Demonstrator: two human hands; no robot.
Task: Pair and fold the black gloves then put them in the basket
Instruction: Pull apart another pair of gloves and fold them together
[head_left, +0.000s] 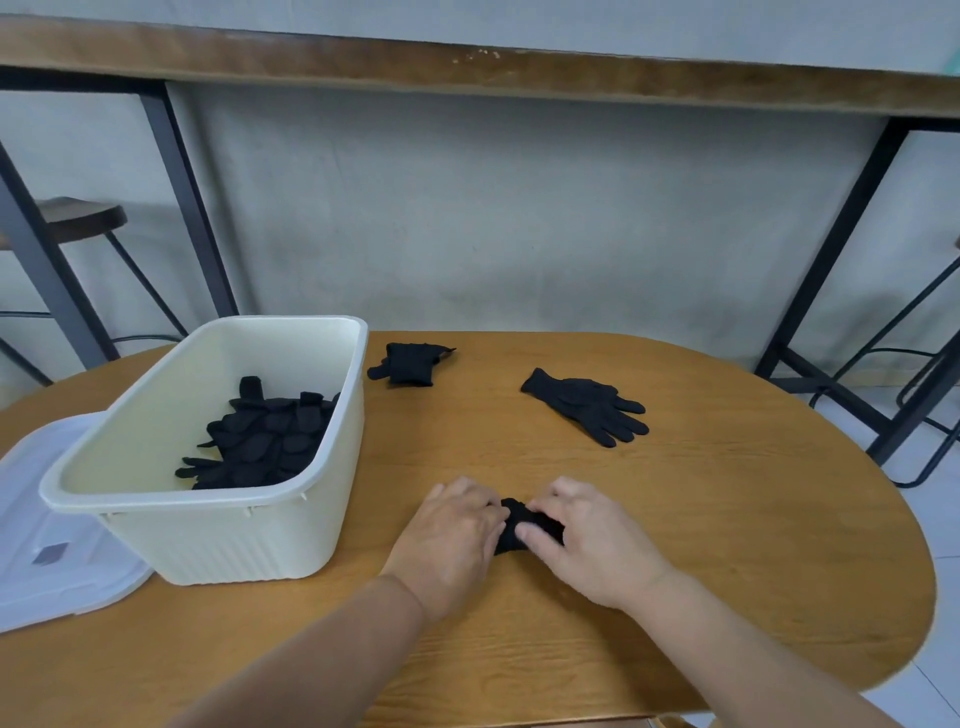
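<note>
A small black bundle (524, 525), bunched into a tight lump, is pressed on the table (727, 545) near its front edge between the left hand (452, 540) and the right hand (592, 540), whose fingers are curled onto it. A folded pair (410, 364) and a flat pair (587, 402) are laid farther back. More black gloves (265, 436) are heaped in the cream basket (218, 540), beside a clear lid (47, 519). The table is oval and wood-grained; a grey wall (519, 208) and stool (78, 218) are seen behind
</note>
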